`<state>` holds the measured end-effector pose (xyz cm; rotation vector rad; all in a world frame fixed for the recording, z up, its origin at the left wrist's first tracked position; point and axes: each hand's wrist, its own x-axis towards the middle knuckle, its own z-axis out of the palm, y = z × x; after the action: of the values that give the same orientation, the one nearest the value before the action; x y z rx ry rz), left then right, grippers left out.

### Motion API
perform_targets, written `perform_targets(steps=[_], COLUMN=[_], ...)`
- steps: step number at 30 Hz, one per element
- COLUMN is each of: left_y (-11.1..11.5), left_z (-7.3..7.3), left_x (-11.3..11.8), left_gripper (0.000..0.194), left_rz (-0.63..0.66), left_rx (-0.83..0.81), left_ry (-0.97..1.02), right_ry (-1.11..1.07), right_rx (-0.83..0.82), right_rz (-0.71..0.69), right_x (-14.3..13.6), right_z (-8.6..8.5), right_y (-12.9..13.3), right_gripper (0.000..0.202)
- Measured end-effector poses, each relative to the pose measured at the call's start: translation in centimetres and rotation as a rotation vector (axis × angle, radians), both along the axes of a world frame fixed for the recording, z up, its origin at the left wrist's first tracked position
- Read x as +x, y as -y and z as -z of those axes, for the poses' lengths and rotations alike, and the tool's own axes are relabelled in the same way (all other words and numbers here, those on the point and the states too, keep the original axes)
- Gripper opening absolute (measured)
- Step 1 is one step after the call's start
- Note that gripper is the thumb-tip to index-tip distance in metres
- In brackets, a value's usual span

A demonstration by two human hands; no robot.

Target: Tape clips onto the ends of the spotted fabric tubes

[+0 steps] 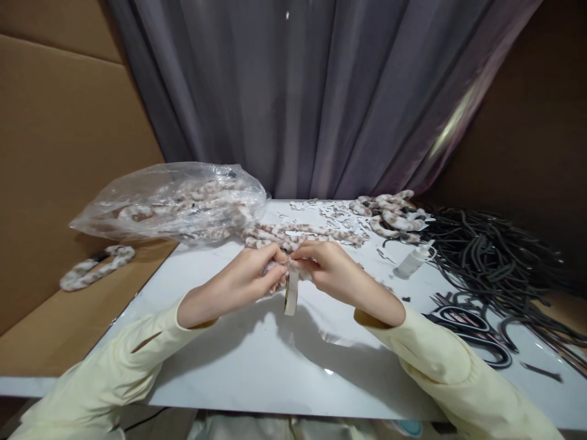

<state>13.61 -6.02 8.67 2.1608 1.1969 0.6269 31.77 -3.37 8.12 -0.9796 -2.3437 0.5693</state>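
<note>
My left hand (252,272) and my right hand (328,266) meet over the middle of the white table, fingertips almost touching. Both pinch a fluffy white-and-brown strip (274,269), mostly hidden by the fingers. A pale flat tag or band (291,293) hangs down between the hands. Just behind them, more fluffy strips (312,233) lie across the table.
A clear plastic bag (174,201) of fluffy pieces sits back left, a fluffy loop (96,267) on cardboard (92,324). At right are fluffy loops (394,214), a small white bottle (413,261), black cords (495,256) and black-handled scissors (477,333).
</note>
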Motion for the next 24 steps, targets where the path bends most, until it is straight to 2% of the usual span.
perform_targets(steps=[3,5,10,12,16,19,24], left_y=[0.1,0.3,0.6,0.6,0.1,-0.2,-0.5], left_z=[0.3,0.3,0.4,0.5,0.6,0.5,0.8], left_x=[0.2,0.3,0.5,0.5,0.1,-0.2,-0.1], left_gripper=[0.016,0.016,0.015,0.015,0.010,0.014,0.014], left_rz=[0.010,0.024,0.086,0.090,0.086,0.061,0.060], left_rx=[0.072,0.126,0.245,0.238,0.141,0.080,0.095], left_ry=[-0.032,-0.077,-0.151,-0.169,-0.206,-0.211,-0.167], right_ry=[0.003,0.010,0.007,-0.018,-0.043,-0.042,0.020], right_rx=[-0.024,-0.111,-0.584,-0.668,-0.617,-0.560,-0.600], right_rz=[-0.008,-0.009,-0.035,-0.031,0.024,0.036,0.066], right_x=[0.0,0.0,0.3,0.2,-0.3,-0.7,-0.3], right_z=[0.1,0.0,-0.6,-0.6,-0.2,0.1,-0.2], right_y=[-0.4,-0.6,-0.8,-0.7,-0.7,-0.8,-1.1], right_gripper=[0.021,0.019,0.010,0.009,0.015,0.015,0.011])
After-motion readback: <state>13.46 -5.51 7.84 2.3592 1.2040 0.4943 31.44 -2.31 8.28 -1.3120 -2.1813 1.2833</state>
